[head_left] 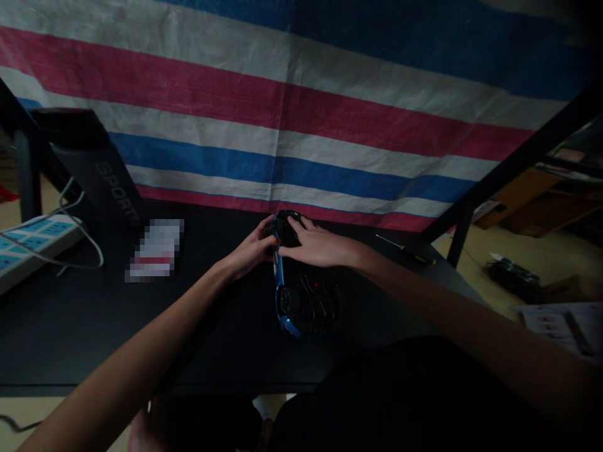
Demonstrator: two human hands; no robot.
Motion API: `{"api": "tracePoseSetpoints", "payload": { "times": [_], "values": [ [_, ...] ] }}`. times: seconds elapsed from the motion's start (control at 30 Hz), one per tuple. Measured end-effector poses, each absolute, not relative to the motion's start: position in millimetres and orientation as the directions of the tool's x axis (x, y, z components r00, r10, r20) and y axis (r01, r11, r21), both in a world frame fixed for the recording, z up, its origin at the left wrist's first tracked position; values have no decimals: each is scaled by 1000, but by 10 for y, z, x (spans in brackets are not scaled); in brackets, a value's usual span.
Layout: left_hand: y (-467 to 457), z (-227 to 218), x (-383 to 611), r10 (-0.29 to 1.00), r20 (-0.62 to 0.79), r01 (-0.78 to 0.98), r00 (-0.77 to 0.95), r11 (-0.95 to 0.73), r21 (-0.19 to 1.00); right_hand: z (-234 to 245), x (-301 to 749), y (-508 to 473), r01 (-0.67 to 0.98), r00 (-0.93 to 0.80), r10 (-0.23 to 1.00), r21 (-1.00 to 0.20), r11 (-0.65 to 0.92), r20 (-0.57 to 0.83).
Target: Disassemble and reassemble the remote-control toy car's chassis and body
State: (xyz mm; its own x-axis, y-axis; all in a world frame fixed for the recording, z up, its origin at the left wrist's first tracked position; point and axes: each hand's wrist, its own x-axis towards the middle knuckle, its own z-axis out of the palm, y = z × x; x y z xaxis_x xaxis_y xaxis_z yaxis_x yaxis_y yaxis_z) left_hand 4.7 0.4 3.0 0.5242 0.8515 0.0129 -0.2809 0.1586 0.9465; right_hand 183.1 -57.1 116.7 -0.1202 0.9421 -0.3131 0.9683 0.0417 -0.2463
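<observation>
As we look forward and down, a striped sheet [188, 69] in red, white and blue hangs across our view, with a black table [211, 342] spread before it. On the left we have a dark bottle [97, 166] lettered SPORT, just beyond a white power strip [40, 242] with blue socket faces. Near the table's middle, a blue and black toy car [308, 301] lies with its wheels up, one blue side toward the left. Our left hand [254, 250] grips it at the far end, thumb and fingers bent about its left edge. Our right hand [320, 245] lies across the same end, fingers resting on the dark underside; we cannot tell whether it clasps anything. Between the bottle and our left hand we find a pixelated flat rectangle [156, 250], its details hidden. To the right of the car and well apart from it, we see a slim screwdriver [414, 255] lying near the table's edge, handle pointing right. Smallest of all, a red spot [316, 285] shows on the car's underside, nearer us than our right hand.
</observation>
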Motion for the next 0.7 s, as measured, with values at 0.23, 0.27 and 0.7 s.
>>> {"api": "tracePoseSetpoints", "payload": {
  "times": [0.23, 0.27, 0.7],
  "values": [
    [16, -4, 68, 854, 45, -268, 518, 113, 957, 1275, 1969, -507, 925, -219, 951, -357, 131, -217],
    [22, -11, 69, 853, 45, -264, 519, 110, 958, 1305, 1998, -516, 909, -225, 950, -399, 124, -217],
    [-10, 15, 72, 864, 4, -261, 503, 148, 954, 1645, 2772, -675, 631, -207, 951, -774, -48, -228]
  ]
}}
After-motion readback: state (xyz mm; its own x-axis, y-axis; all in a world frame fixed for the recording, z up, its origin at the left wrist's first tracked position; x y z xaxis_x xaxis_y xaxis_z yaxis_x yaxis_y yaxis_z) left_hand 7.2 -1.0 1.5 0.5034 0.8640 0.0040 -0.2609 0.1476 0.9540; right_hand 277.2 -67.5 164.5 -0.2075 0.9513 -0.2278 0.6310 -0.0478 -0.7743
